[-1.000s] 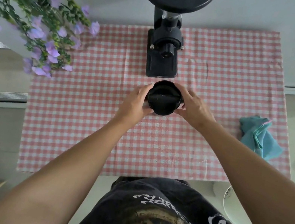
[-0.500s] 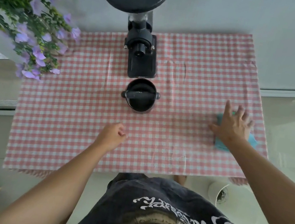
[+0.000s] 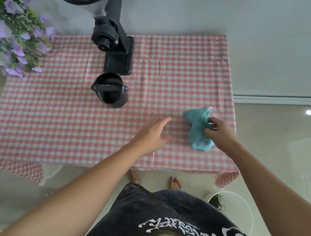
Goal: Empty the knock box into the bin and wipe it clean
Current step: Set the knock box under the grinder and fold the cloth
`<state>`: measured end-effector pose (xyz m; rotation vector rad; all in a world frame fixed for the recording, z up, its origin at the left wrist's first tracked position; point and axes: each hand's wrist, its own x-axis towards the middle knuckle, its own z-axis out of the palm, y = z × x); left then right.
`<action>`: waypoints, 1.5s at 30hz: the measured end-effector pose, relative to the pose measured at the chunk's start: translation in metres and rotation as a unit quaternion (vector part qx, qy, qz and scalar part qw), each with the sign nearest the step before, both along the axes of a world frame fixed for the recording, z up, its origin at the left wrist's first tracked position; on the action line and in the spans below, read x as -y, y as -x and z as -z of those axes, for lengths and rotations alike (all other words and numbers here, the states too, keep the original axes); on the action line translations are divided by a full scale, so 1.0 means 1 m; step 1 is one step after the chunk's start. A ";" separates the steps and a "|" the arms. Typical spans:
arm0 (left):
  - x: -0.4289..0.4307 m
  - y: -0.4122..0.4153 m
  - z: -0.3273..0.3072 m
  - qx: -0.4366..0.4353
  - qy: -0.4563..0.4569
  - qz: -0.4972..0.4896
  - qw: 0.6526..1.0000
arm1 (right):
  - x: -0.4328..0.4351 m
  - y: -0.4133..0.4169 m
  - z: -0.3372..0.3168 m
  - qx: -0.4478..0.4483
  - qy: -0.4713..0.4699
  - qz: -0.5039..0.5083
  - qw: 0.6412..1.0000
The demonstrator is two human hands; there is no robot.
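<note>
Right hand (image 3: 219,132) grip holding teal cloth (image 3: 198,129) over checked tablecloth (image 3: 66,123); left hand (image 3: 153,133) wide; white bin (image 3: 238,209) on floor.

L hand (image 3: 153,133) flat, fingers spread, palm down, empty; R hand (image 3: 218,132) closed w/ fingers curled in a grip, both forearms stretched fwd.

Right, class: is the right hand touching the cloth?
Touching. The head view shows the right hand with fingers pinching the teal cloth, lifting its bunched top.
</note>
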<state>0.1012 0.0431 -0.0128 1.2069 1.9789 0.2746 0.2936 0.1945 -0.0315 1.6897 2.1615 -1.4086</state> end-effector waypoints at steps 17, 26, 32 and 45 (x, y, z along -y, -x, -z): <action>-0.085 -0.033 -0.058 -0.081 -0.155 0.192 0.966 | -0.016 -0.023 -0.052 -0.062 -0.108 -0.246 0.961; -0.090 -0.025 -0.072 -0.117 -0.118 0.190 0.968 | -0.044 -0.034 -0.065 -0.016 -0.212 -0.287 0.934; -0.103 -0.009 -0.075 -0.193 -0.147 0.188 0.952 | -0.075 -0.034 -0.089 0.006 -0.241 -0.277 0.930; -0.079 -0.037 -0.007 -0.282 -0.228 0.209 0.908 | -0.055 -0.057 -0.042 0.057 -0.333 -0.306 0.890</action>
